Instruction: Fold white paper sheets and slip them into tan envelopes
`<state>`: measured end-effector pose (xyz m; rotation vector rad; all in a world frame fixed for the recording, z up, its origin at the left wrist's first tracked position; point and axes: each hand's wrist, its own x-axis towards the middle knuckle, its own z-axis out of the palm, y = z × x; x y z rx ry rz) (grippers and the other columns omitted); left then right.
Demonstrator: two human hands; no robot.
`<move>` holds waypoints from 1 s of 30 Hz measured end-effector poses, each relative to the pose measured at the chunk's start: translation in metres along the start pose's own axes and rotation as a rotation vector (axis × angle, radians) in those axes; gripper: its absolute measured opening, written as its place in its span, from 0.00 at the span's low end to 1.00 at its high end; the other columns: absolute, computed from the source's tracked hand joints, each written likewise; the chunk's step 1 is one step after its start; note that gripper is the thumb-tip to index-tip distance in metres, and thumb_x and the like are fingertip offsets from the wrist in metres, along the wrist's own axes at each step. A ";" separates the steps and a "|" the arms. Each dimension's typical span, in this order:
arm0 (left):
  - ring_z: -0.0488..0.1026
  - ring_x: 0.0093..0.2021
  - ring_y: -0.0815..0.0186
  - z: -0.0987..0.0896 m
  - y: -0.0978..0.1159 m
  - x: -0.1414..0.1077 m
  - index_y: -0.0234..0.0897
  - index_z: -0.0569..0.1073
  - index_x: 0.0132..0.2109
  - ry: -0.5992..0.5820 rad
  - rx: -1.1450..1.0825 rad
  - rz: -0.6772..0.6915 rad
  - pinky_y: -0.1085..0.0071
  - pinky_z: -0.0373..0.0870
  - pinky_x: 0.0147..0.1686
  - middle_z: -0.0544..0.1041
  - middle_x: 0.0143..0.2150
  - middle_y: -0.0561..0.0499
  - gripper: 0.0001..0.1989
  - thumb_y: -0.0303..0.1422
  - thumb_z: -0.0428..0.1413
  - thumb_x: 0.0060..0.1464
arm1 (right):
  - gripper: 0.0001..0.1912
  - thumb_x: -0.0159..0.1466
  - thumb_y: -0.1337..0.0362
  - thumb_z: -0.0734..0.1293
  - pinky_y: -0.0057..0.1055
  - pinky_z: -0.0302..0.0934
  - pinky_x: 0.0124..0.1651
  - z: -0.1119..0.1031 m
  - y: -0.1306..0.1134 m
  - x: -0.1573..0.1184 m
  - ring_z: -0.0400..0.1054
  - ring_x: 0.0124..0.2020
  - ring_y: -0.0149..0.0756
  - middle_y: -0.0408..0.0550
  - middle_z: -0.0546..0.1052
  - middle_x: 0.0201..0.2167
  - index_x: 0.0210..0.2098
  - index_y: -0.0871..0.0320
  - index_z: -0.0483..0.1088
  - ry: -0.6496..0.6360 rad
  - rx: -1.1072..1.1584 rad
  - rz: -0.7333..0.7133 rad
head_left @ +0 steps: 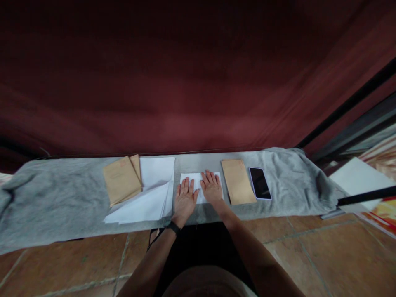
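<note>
A white sheet of paper (200,199), which looks folded, lies on the grey cloth in front of me. My left hand (185,195) rests flat on its left part, fingers stretched out. On its right part my right hand (212,186) also lies flat, fingers a little apart. Both palms cover much of the paper. Just right of it is a stack of brown envelopes (238,183). To the left lie loose white sheets (156,173), partly under more brown envelopes (121,179).
A phone (260,183) lies right of the envelope stack. Grey cloth (62,194) covers the long narrow surface, with a dark red wall or panel (185,103) behind. At far right are a dark bar (368,194) and a white board (360,177). Tiled floor (95,260) shows below.
</note>
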<state>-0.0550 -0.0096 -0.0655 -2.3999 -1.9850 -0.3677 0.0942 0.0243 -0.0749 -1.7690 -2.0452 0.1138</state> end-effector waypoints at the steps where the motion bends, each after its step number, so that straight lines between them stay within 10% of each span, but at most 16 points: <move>1: 0.52 0.75 0.52 0.000 0.000 0.000 0.34 0.58 0.72 0.004 0.001 -0.003 0.48 0.52 0.71 0.56 0.75 0.39 0.30 0.43 0.41 0.70 | 0.24 0.75 0.60 0.57 0.54 0.50 0.70 0.000 0.002 0.001 0.57 0.70 0.49 0.56 0.64 0.70 0.68 0.55 0.63 0.014 -0.006 0.005; 30: 0.51 0.75 0.51 0.002 0.000 -0.002 0.21 0.58 0.71 0.024 0.035 -0.032 0.52 0.50 0.72 0.57 0.73 0.33 0.33 0.42 0.38 0.71 | 0.33 0.76 0.56 0.53 0.51 0.53 0.69 0.009 0.016 -0.040 0.54 0.71 0.58 0.75 0.58 0.69 0.70 0.78 0.53 0.187 -0.142 0.090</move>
